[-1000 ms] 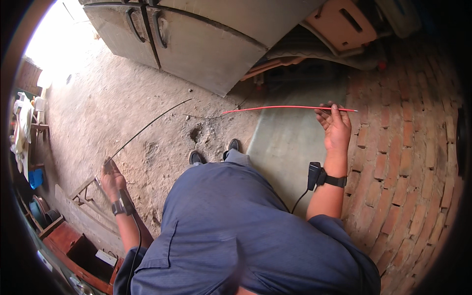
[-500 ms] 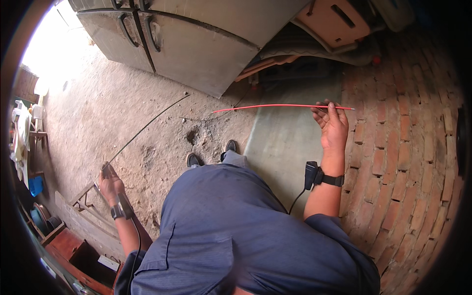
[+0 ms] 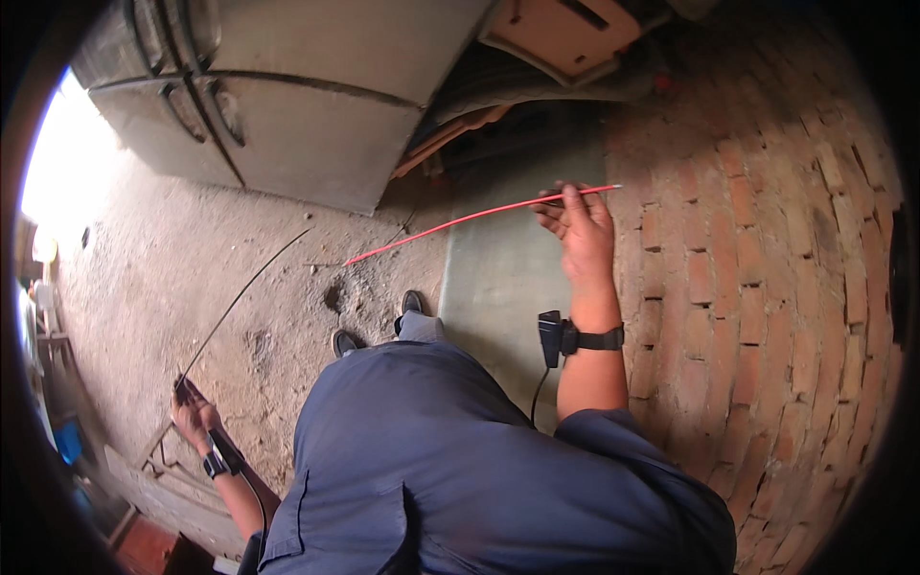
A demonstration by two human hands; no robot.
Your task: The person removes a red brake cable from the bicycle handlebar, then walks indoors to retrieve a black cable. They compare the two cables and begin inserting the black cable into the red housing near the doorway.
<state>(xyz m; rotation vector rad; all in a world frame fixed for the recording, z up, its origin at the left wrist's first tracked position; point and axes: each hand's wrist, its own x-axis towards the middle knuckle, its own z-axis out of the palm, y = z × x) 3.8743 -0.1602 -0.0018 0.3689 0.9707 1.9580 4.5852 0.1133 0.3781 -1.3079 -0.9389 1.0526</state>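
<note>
On the right, my right hand (image 3: 583,230) pinches a red wire (image 3: 450,222) near its right end, where a short pale tip sticks out past the fingers. The red wire slants down to the left, its far end over the dirt floor. Low on the left, my left hand (image 3: 195,414) is closed on one end of a thin black wire (image 3: 237,299). That wire curves up and to the right. A gap separates the free ends of the two wires. Both wrists carry black straps with small devices.
A metal cabinet (image 3: 307,134) with black handles stands ahead. Beside it, an orange-pink plastic piece (image 3: 565,43) lies over stacked items. A brick surface (image 3: 738,307) fills the right side, next to a grey slab (image 3: 498,268). A wooden frame (image 3: 172,489) stands at lower left.
The whole view has shifted, moving both hands leftward in the picture. The red wire has tilted, its left end now lower and nearer the black wire's free end. Both hands keep their hold.
</note>
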